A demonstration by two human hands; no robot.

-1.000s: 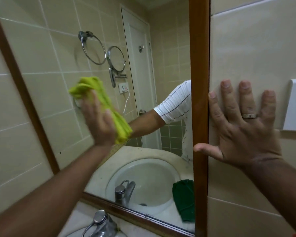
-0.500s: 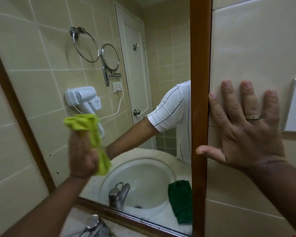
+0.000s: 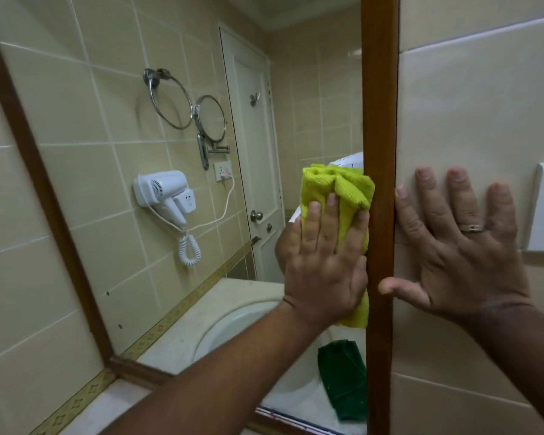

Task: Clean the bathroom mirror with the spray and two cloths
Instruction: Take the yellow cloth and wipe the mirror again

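Mirror (image 3: 170, 277) fills left and centre, wood frame (image 3: 379, 215) at its right edge. Left hand (image 3: 325, 268) flat on the glass just beside the frame, fingers (image 3: 310, 227) extended, pressing a bunched yellow-green cloth (image 3: 336, 189). Dark green cloth (image 3: 343, 378) reflected below. Right hand (image 3: 453, 246) splayed, empty, palm on wall tile (image 3: 468, 105), thumb touching the frame

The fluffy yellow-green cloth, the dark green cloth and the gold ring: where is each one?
Fluffy yellow-green cloth (image 3: 347, 188): head view, its bunched top above the fingers.
Dark green cloth (image 3: 343, 376): head view, middle of its reflection in the mirror.
Gold ring (image 3: 471, 227): head view, band on a right-hand finger.
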